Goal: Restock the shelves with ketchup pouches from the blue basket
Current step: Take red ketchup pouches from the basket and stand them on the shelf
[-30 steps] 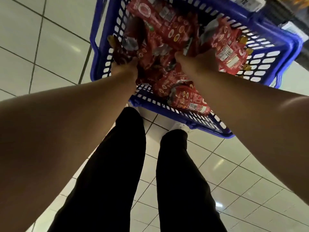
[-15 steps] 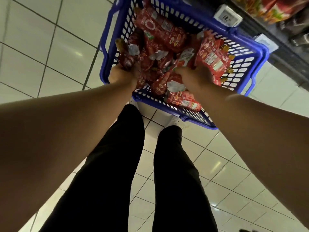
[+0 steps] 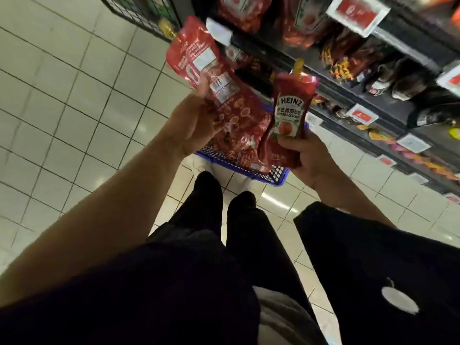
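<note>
The left hand [image 3: 196, 120] grips a red ketchup pouch [image 3: 199, 58] raised over the blue basket [image 3: 278, 174] on the tiled floor. Beside it, the right hand [image 3: 308, 155] clasps an upright Heinz pouch [image 3: 290, 108] near the shelves [image 3: 373, 95].

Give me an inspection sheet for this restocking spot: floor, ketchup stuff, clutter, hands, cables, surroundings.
Surface: pale tiled floor, glossy, with dark grout lines.
Job's things: blue basket on the floor, mostly hidden behind the held pouches; back-facing ketchup pouch raised high; Heinz ketchup pouch upright, label facing the camera.
Clutter: nothing seen.
Hands: left hand grips the back-facing ketchup pouch; right hand grips the Heinz ketchup pouch at its lower end.
Cables: nothing seen.
Surroundings: dark shelves on the right carrying red pouches and price tags; a black wire rack at top.
</note>
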A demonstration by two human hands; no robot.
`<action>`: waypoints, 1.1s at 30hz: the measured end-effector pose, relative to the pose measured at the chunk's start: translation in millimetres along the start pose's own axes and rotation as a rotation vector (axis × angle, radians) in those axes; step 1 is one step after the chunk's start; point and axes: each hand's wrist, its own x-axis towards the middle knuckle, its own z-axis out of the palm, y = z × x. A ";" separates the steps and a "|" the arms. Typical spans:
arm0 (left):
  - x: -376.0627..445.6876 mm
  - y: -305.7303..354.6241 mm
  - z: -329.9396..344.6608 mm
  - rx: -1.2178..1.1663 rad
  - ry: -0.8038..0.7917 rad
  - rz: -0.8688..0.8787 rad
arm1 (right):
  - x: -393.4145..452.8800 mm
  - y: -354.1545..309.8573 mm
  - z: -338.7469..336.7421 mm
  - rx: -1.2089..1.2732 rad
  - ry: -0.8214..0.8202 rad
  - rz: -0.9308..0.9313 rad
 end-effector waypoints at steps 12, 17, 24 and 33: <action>-91.8 140.2 163.4 0.092 0.044 0.074 | -154.8 -137.8 58.6 -0.227 -0.152 -0.395; -111.6 127.9 194.5 -0.027 0.054 -0.051 | -187.7 -159.5 56.5 -0.094 -0.185 -0.388; -135.5 125.1 217.9 -0.021 -0.006 -0.111 | -215.4 -169.4 33.1 -0.022 -0.183 -0.385; -176.4 188.4 250.4 0.401 -0.049 0.442 | -271.2 -230.5 64.7 -0.198 -0.215 -0.676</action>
